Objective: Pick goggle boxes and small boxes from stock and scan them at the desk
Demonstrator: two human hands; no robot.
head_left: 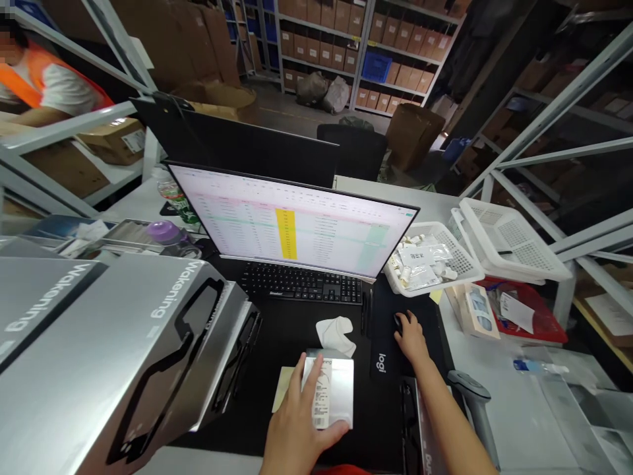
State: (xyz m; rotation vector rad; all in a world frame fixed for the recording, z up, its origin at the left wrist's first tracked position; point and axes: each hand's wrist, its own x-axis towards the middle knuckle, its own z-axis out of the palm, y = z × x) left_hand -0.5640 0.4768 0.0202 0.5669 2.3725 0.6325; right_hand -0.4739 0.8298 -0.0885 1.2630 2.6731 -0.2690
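Observation:
My left hand (299,415) spans a small silver box (340,389) that carries a printed white label. The thumb rests near the box's lower edge and the fingers lie over its left side and label. My right hand (411,336) is curled over a black computer mouse (397,322), mostly hidden by the fingers, on a black "logi" mouse pad (383,389). Just beyond the silver box lies a crumpled white paper (336,335). A yellow slip (281,388) shows beside the box.
A monitor (306,227) displays a spreadsheet behind a keyboard (301,285). Large silver "Wakening" boxes (119,330) stand at left. At right are a basket of small packets (462,254), a white basket (514,241), a red tray (544,310) and a barcode scanner (475,396). A co-worker (54,82) is far left.

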